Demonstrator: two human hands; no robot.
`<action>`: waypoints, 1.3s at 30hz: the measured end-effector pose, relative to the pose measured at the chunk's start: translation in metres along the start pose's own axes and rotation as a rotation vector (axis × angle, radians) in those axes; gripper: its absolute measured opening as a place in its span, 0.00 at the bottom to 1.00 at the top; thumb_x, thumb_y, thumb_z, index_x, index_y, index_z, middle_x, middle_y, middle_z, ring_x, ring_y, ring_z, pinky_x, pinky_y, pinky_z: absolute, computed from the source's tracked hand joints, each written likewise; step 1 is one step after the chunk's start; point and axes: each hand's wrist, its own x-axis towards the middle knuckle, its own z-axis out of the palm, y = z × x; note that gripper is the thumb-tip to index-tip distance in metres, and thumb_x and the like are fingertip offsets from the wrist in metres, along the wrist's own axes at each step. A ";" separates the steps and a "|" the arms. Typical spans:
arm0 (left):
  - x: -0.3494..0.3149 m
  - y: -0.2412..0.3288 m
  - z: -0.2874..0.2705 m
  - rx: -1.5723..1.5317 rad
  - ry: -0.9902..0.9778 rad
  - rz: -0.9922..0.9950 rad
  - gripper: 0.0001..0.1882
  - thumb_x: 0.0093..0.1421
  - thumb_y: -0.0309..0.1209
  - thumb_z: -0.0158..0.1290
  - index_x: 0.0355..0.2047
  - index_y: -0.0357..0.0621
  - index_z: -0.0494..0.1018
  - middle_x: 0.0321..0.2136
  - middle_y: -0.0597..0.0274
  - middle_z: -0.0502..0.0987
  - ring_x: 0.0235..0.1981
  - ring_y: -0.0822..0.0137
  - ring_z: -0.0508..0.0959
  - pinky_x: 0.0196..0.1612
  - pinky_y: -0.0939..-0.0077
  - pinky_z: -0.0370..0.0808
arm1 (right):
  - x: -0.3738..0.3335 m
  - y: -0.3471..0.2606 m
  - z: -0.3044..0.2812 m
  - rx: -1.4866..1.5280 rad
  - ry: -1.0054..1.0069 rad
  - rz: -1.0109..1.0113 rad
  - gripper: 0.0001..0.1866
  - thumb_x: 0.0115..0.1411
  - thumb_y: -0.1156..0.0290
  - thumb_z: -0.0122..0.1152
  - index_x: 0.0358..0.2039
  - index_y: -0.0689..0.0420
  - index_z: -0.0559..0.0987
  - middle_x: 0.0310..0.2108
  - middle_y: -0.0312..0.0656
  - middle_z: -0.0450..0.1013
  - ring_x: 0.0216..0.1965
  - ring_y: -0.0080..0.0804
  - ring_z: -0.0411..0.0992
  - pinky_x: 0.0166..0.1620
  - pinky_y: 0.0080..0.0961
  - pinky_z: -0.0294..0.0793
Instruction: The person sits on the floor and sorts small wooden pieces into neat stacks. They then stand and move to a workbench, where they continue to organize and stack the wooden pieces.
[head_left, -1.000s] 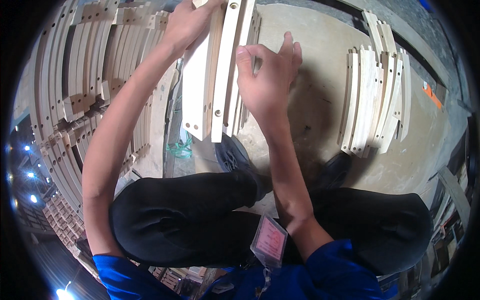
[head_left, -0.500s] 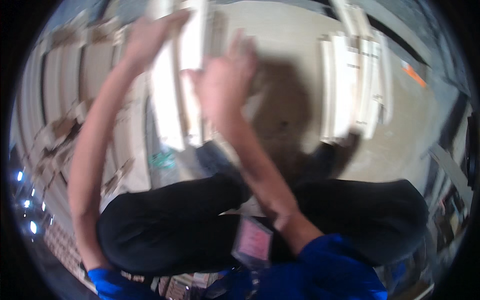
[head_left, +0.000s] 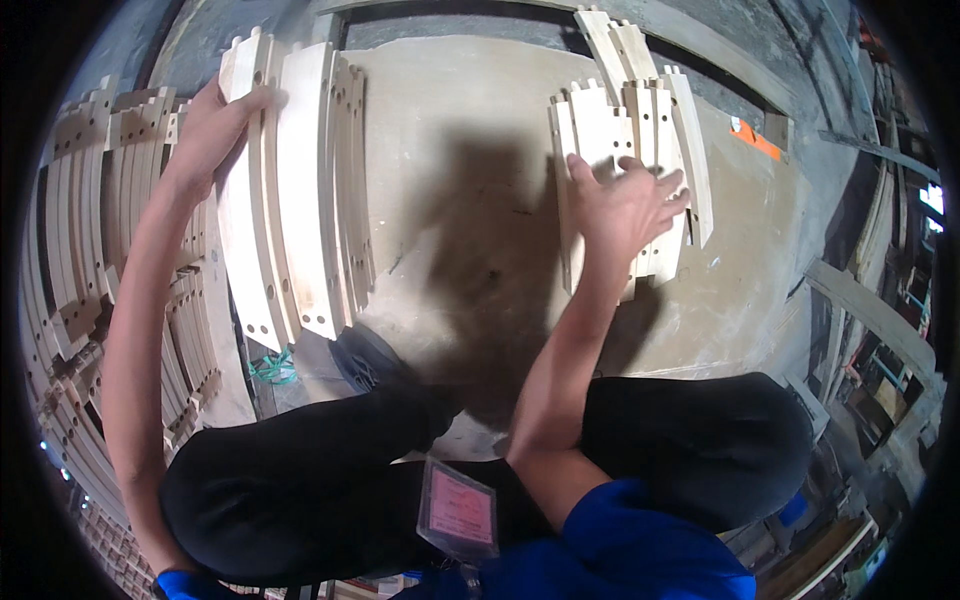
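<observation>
My left hand (head_left: pixel 212 140) is closed around the left edge of a pale wooden slat (head_left: pixel 245 210), thumb on its upper face, the other fingers mostly hidden behind it. Beside it stands another broad slat (head_left: pixel 305 190), with thinner ones pressed along its right side. These slats are slightly curved, with drilled holes near the ends and short pegs at the top. My right hand (head_left: pixel 622 208) lies over a second bunch of slats (head_left: pixel 592 110) on the right, fingers spread, touching or just above them; it grips none that I can see.
Tan board (head_left: pixel 460 80) lies under both bunches, bearing an orange strip (head_left: pixel 755 138) at right. Rows of similar slats (head_left: pixel 75 230) stand at far left. Green plastic twine (head_left: pixel 273 368) is near my left foot. Long wooden pieces (head_left: pixel 870 310) lean at far right.
My right hand has gone from the left bunch across to the right one, and its fingers have spread. My left hand stays at the left bunch. The view has shifted and sharpened.
</observation>
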 end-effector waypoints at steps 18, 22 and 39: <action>-0.007 0.010 -0.003 0.252 0.038 0.175 0.21 0.53 0.39 0.60 0.35 0.31 0.71 0.22 0.57 0.76 0.23 0.72 0.74 0.30 0.76 0.73 | -0.085 -0.087 -0.028 0.767 -0.522 -0.385 0.33 0.47 0.45 0.68 0.36 0.67 0.81 0.61 0.70 0.53 0.64 0.59 0.49 0.60 0.49 0.58; -0.007 0.015 -0.006 0.168 -0.034 0.057 0.17 0.58 0.39 0.56 0.33 0.34 0.71 0.17 0.60 0.74 0.18 0.74 0.71 0.23 0.76 0.70 | -0.119 -0.116 -0.018 1.039 -0.665 -0.484 0.29 0.52 0.50 0.65 0.37 0.68 0.80 0.58 0.72 0.55 0.65 0.63 0.44 0.61 0.53 0.52; -0.013 0.026 -0.006 0.099 0.120 0.023 0.32 0.62 0.54 0.49 0.37 0.27 0.75 0.19 0.59 0.75 0.20 0.70 0.72 0.23 0.73 0.69 | -0.131 -0.126 -0.009 0.779 -0.317 -0.605 0.17 0.53 0.58 0.65 0.30 0.62 0.81 0.59 0.69 0.54 0.64 0.66 0.45 0.63 0.57 0.46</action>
